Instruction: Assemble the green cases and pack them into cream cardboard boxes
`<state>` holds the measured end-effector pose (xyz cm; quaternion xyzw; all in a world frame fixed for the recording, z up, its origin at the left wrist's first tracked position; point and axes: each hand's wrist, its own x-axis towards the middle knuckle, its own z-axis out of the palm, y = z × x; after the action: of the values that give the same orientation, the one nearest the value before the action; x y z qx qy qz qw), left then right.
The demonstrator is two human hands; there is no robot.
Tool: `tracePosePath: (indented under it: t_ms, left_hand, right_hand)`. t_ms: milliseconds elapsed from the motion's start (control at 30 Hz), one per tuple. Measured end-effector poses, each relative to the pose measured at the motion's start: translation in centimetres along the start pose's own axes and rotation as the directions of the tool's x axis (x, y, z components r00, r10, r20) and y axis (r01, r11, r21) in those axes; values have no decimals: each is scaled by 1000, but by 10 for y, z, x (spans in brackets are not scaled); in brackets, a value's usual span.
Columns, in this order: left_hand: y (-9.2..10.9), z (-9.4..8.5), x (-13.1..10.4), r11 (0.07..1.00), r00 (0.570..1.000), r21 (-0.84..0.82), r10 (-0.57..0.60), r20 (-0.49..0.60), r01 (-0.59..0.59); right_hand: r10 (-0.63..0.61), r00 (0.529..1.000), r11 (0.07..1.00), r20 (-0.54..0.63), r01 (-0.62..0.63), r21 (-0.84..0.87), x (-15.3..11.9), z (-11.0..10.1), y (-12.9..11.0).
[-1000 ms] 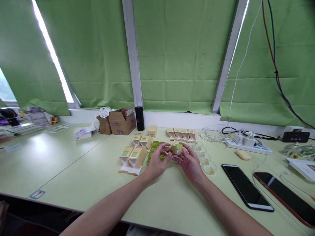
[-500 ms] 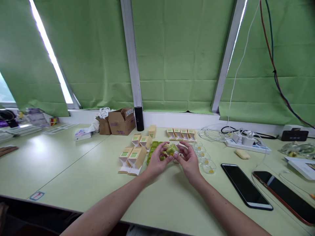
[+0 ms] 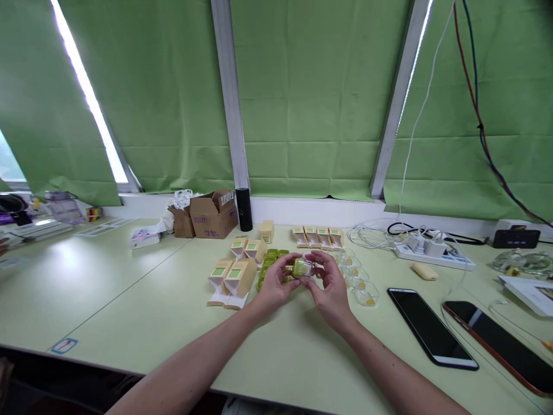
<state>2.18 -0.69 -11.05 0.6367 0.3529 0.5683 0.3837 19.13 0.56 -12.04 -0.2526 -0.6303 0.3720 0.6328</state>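
Observation:
Between my hands, above the table, is a small green and clear container (image 3: pixel 303 267). My left hand (image 3: pixel 277 280) is closed on its green side. On the clear side, the fingers and thumb of my right hand (image 3: pixel 329 283) pinch it. Just behind my left hand sit several small green cups (image 3: pixel 271 253), partly hidden by the fingers. To the right of my right hand lies a row of clear cups (image 3: pixel 366 293) with something yellow in each. Left of my hands stand several open cream cartons (image 3: pixel 241 276) with green labels.
More cream cartons (image 3: pixel 318 236) stand in a row at the back. A cardboard box (image 3: pixel 213 214) and a black cylinder (image 3: pixel 244 210) are against the wall. Two phones (image 3: pixel 432 327) lie at the right, near a power strip (image 3: pixel 434 253) with tangled cables. Another person's hand (image 3: pixel 3 246) shows at the far left edge.
The container has been turned in my hands, so its clear side now faces more toward me. The other person's hand at the left edge has moved back, mostly out of view.

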Motion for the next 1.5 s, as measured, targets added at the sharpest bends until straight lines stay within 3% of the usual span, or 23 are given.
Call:
tracePosePath:
  t_ms: [300, 433, 567, 733, 1000, 1500]
  left_hand:
    - [3, 0, -1, 982, 998, 187, 41, -52, -31]
    - [11, -5, -1, 918, 992, 389, 113, -59, -82]
    - [14, -10, -2, 814, 989, 566, 142, 29, -133]
    - [16, -8, -5, 675, 984, 718, 69, 167, -169]
    - [22, -1, -6, 606, 972, 785, -81, 221, -128]
    - [20, -1, -6, 575, 953, 811, -176, 246, -104]
  right_hand:
    - [-40, 999, 998, 3, 40, -45, 2, -6, -6]
    - [-39, 995, 996, -94, 30, -88, 6, -9, -7]
    - [-18, 978, 988, -207, -14, -151, 11, -12, -6]
    - [9, 967, 982, -255, -56, -180, 15, -15, -2]
    - [50, 972, 981, -229, -91, -173, 14, -13, 0]
    - [67, 978, 981, -198, -102, -168, 12, -14, 6]
